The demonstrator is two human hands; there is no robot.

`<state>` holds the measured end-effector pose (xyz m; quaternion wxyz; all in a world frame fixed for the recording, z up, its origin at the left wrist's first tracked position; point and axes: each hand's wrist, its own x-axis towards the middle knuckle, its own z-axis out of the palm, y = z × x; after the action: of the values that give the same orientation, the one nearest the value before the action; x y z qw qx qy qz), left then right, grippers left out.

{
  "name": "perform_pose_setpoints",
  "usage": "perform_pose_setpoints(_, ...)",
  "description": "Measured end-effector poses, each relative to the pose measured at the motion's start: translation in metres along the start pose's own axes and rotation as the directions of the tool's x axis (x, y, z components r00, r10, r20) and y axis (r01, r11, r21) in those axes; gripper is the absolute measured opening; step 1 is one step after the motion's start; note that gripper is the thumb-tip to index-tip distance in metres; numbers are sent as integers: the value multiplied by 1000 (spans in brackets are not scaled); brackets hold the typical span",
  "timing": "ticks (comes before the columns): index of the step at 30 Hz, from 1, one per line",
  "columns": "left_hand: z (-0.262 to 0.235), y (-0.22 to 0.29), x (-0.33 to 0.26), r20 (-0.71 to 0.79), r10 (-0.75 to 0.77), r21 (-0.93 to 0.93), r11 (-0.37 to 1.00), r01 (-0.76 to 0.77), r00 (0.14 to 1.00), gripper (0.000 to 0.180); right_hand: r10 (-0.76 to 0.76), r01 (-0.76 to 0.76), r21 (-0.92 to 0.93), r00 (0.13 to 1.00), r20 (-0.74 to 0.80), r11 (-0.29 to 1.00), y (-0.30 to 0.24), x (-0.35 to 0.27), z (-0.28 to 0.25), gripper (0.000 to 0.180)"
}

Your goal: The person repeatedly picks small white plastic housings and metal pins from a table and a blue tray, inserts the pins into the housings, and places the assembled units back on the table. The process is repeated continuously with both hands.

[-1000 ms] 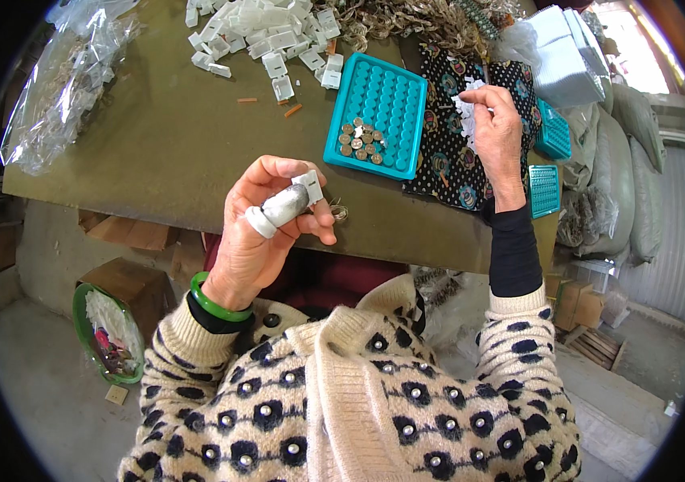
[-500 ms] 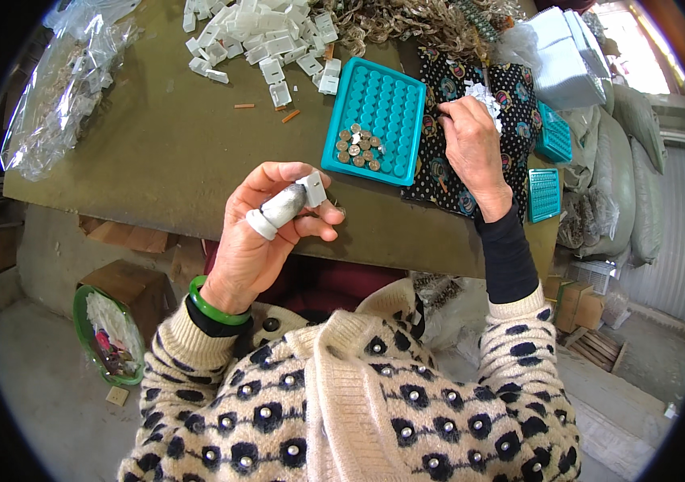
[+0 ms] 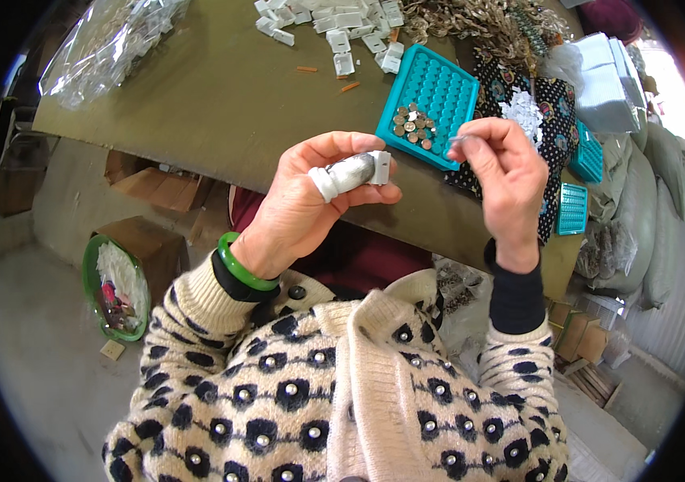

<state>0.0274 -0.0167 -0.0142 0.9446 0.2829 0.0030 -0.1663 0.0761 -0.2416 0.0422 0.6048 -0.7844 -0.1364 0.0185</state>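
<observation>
Olive-brown desk (image 3: 222, 96) below me, carrying a teal tray (image 3: 431, 100) with small metal discs (image 3: 411, 127) and scattered white plastic pieces (image 3: 342, 24). My left hand (image 3: 310, 201) curls its fingers (image 3: 358, 145) closed around a small white part (image 3: 354, 170), which lies across the fingertips under the taped thumb. My right hand (image 3: 503, 177) pinches a tiny silvery piece (image 3: 456, 140) between thumb and forefinger, just beside the white part.

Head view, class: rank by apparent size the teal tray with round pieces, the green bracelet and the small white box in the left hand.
1. Teal tray
2. Green bracelet
3. Small white box
The box and the bracelet lie nearer the camera, so the true gaps are unsure.
</observation>
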Motion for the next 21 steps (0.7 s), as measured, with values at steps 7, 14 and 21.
perform_pose_setpoints(7, 7, 2, -5, 8, -17, -114, 993, 17, 1000, 30, -232, 231, 141, 973, -7, 963, -2, -18, 60, 5)
perform_pose_setpoints(14, 8, 1, -6, -7, -25, -120, 993, 24, 1000, 29, -261, 261, -27, 965, 23, 965, 0, -19, 64, 8)
perform_pose_setpoints(21, 2, 1, -8, -46, 4, -51, 999, -6, 999, 28, -423, 415, -253, 906, 23, 874, 1, -14, 73, 11)
